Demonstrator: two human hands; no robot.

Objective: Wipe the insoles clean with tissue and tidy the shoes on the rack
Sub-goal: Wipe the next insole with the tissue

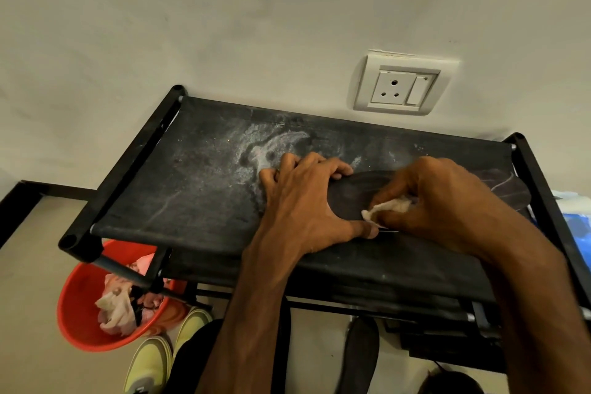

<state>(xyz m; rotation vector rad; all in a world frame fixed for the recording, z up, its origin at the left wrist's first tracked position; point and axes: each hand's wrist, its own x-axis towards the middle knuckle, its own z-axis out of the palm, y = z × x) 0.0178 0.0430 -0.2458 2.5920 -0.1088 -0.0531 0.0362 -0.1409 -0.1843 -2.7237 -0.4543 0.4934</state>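
The insole (350,197) looks thin, light and floppy, so I judge it would slide or buckle on the cloth if rubbed unsupported. It is best pinned flat by its edges at one end while the other end is worked. It lies flat on the top shelf of the rack (198,189), out toward 3 o'clock from the shelf's middle, its long axis running 9 to 3. It is dark grey, almost the shade of the dusty black fabric under it, with faint lines at its 3 o'clock end.

The left hand (307,201) clamps the 9 o'clock end, bent fingers on the far edge and thumb along the near edge. The right hand (441,198) pinches a crumpled white tissue (388,206) and presses it onto the insole's middle. The tissue is soft and likely to shred under hard rubbing.

A second insole (361,352) lies on the floor at 6 o'clock, and yellow shoes (153,361) at 7 o'clock.
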